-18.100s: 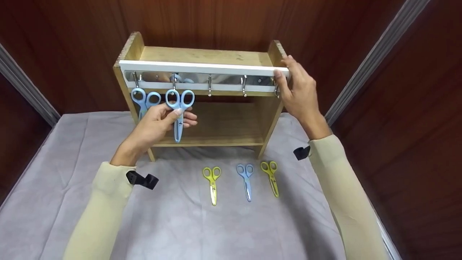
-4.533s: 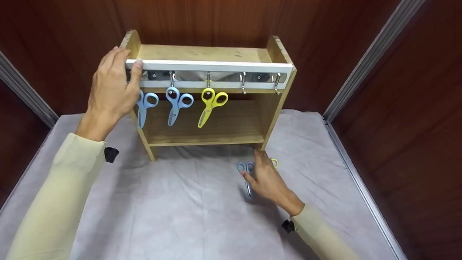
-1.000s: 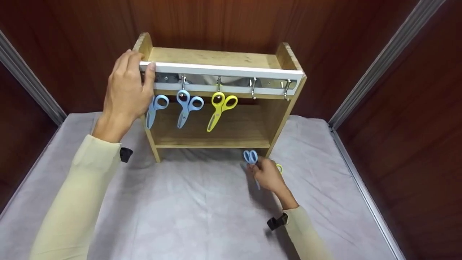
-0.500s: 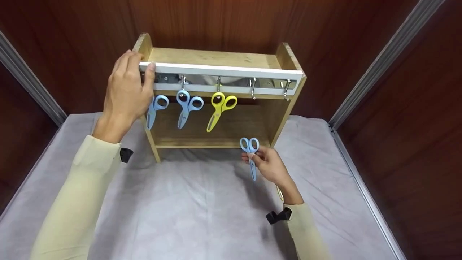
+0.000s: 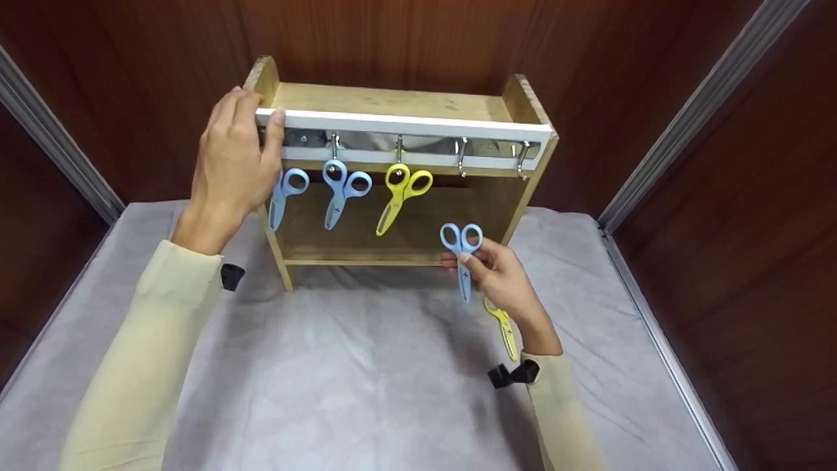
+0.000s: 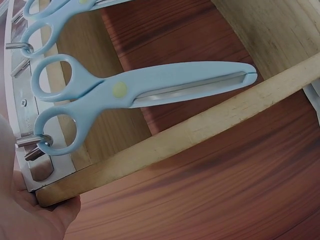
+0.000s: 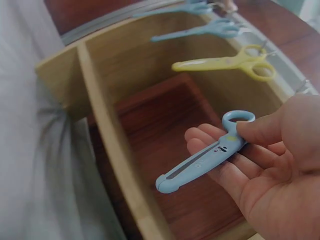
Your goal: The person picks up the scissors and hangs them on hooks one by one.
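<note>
My right hand (image 5: 507, 275) pinches blue scissors (image 5: 465, 275) between thumb and fingers, handle loops up and blades down, in front of the shelf's lower right. In the right wrist view the thumb presses near the handles of these scissors (image 7: 200, 162). My left hand (image 5: 232, 154) grips the upper left corner of the wooden shelf (image 5: 392, 101), thumb over the white hook rail (image 5: 405, 123). Two blue scissors (image 5: 337, 195) (image 6: 165, 85) hang from the left hooks, the leftmost partly behind my left hand. Yellow scissors (image 5: 395, 199) hang from the middle hook.
Two metal hooks (image 5: 461, 157) on the right of the rail carry nothing. Another pair of yellow scissors (image 5: 505, 332) lies on the grey cloth (image 5: 314, 379), partly behind my right wrist. Dark wood-grained panels (image 5: 405, 39) stand behind and at both sides.
Over the last second my right hand lifted the blue scissors from the cloth toward the rail. Earlier, the second blue and the yellow scissors went onto hooks, and my left hand took the left corner.
</note>
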Action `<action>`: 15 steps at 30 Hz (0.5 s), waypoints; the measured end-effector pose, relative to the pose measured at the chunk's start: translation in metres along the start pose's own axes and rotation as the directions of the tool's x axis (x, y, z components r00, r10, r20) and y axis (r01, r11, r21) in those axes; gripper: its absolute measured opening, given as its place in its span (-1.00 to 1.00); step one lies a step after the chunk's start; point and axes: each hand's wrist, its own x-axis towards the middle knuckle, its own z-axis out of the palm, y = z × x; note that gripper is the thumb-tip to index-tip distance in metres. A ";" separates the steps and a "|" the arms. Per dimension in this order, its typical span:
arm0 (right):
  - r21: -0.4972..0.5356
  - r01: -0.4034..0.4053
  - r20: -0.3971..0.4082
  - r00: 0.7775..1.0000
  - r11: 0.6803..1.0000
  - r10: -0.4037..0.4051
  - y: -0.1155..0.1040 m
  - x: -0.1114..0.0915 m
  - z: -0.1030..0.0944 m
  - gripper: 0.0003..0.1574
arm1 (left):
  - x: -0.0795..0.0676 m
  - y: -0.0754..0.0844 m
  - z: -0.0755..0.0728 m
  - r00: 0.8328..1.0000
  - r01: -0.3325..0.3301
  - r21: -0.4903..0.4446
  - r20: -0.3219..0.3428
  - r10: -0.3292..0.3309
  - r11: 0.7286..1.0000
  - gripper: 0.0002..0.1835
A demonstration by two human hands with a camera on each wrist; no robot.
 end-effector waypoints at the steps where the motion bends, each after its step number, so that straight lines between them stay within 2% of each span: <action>1: 0.018 0.004 0.000 1.000 1.000 -0.004 -0.003 0.001 0.000 -0.66 | 0.000 0.000 0.000 1.000 0.001 0.000 -0.002 -0.001 1.000 -0.37; 8: 0.114 0.063 0.014 0.998 0.991 -0.065 -0.023 0.003 -0.001 -0.69 | 0.001 0.000 0.001 1.000 -0.017 0.012 -0.026 0.017 1.000 -0.38; 15: 0.144 0.103 0.002 0.995 0.984 -0.104 -0.040 0.005 -0.002 -0.81 | 0.000 0.000 0.001 1.000 -0.004 0.011 -0.014 0.004 1.000 -0.37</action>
